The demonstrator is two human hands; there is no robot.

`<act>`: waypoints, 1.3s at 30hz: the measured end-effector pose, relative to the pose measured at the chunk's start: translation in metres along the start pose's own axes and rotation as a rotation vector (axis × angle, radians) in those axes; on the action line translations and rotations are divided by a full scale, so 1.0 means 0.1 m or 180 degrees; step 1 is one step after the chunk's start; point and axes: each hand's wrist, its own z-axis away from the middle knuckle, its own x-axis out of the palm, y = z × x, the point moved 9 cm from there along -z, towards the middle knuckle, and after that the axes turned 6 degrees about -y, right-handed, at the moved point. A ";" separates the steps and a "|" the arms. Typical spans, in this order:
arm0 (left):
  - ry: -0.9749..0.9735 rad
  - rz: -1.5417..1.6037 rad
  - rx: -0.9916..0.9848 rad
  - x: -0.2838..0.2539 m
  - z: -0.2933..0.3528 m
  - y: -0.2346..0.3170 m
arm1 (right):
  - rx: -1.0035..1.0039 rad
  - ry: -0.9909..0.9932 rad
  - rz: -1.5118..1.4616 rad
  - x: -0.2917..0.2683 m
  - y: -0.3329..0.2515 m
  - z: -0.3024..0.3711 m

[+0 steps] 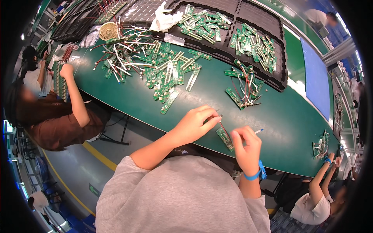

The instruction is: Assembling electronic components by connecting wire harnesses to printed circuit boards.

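Observation:
My left hand (199,123) is closed in a pinch at the end of a thin dark red wire (224,129). The wire runs down to a small green circuit board (224,139) lying near the table's front edge. Just right of that board is my right hand (247,144), its fingers curled and a blue band around the wrist. A thin white stick with a blue tip (259,131) pokes out past its fingers, seemingly held in them; its other end is hidden. Whether the right fingers touch the board I cannot tell.
A heap of green boards (171,72) with red, white and black wires lies ahead on the green table (140,105). Wired boards (244,89) sit further right. Black trays (280,50) hold more boards. Co-workers sit at left (58,112) and right (314,202).

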 end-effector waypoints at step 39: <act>-0.0233 0.2323 -0.0975 0.30 0.06 -0.41 | 0.0917 -0.0856 -0.1850 0.42 0.54 -0.02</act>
